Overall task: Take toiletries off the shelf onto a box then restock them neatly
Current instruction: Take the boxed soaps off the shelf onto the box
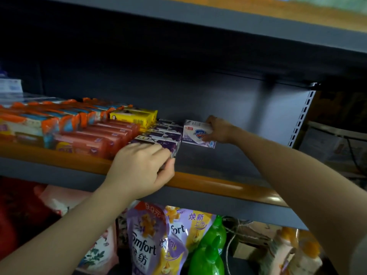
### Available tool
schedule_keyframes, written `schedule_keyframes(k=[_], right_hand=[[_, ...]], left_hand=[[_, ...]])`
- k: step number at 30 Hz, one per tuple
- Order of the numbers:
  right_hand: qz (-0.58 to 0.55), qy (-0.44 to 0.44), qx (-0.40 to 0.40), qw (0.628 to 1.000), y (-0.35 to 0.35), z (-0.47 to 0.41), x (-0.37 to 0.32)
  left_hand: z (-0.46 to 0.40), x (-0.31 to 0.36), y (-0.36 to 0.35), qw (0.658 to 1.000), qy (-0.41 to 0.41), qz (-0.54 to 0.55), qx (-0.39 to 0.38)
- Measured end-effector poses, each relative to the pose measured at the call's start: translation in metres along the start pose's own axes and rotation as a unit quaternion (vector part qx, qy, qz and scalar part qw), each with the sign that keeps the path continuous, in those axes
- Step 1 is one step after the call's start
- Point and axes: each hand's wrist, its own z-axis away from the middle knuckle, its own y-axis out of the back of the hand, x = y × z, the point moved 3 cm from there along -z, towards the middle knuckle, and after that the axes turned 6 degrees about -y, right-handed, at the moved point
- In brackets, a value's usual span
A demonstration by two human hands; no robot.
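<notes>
On the grey shelf (218, 163) with an orange front rail, a row of purple Lux soap boxes (164, 133) runs front to back. My left hand (141, 167) grips the front Lux box (158, 142) at its near end, fingers over the top and thumb by its right corner. My right hand (218, 129) holds a white and lilac Safeguard soap box (196, 133) by its right end. That box stands on the shelf just right of the Lux row, at the back.
Left of the Lux row lie red soap bars (95, 139), yellow bars (133, 116) and orange-blue packs (39, 120). Bare shelf shows to the right, up to a slotted upright (301, 116). Below stand Comfort refill pouches (158, 241) and green bottles (210, 249).
</notes>
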Motion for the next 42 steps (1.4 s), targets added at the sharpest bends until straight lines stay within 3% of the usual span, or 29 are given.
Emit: schedule_keyframes(k=[3,6,9,11,14,17,20,24,29,31,35,39,42], right_hand=[[-0.065,0.018,-0.039,0.997,0.009,0.027,-0.008],[-0.161,0.040,-0.019,0.986,0.024,0.068,-0.016],[-0.302,0.059,0.018,0.951,0.038,0.121,-0.019],[-0.375,0.088,0.024,0.923,0.041,0.155,-0.026],[-0.440,0.143,0.015,0.886,0.033,0.190,-0.039],[-0.470,0.176,-0.002,0.865,0.020,0.207,-0.049],[-0.504,0.176,-0.022,0.845,0.000,0.217,-0.057],[-0.569,0.141,0.003,0.810,-0.022,0.230,-0.058],[-0.542,0.147,0.072,0.824,-0.024,0.249,-0.055],[-0.518,0.154,0.092,0.836,-0.025,0.257,-0.055],[-0.492,0.130,0.129,0.851,-0.029,0.267,-0.056],[-0.541,0.135,0.065,0.828,-0.038,0.274,-0.057],[-0.514,0.168,0.005,0.841,-0.042,0.281,-0.061]], left_hand=[[-0.001,0.000,0.002,1.000,0.013,0.013,0.003],[-0.001,0.002,0.006,0.999,0.029,0.024,0.002],[-0.003,0.005,0.011,0.998,0.057,0.013,-0.007],[-0.004,0.011,0.015,0.993,0.094,0.067,-0.006],[-0.002,0.033,0.038,0.952,0.165,0.241,0.089],[0.005,0.056,0.062,0.952,0.132,0.235,0.144],[0.016,0.062,0.076,0.964,0.114,0.205,0.121],[0.033,0.059,0.083,0.954,0.168,0.237,0.070],[0.058,0.043,0.074,0.936,0.226,0.269,0.028],[0.070,0.039,0.066,0.910,0.272,0.314,0.003],[0.081,0.050,0.056,0.810,0.353,0.468,-0.010],[0.090,0.065,0.043,0.725,0.401,0.559,-0.032],[0.099,0.074,0.033,0.654,0.432,0.620,-0.048]])
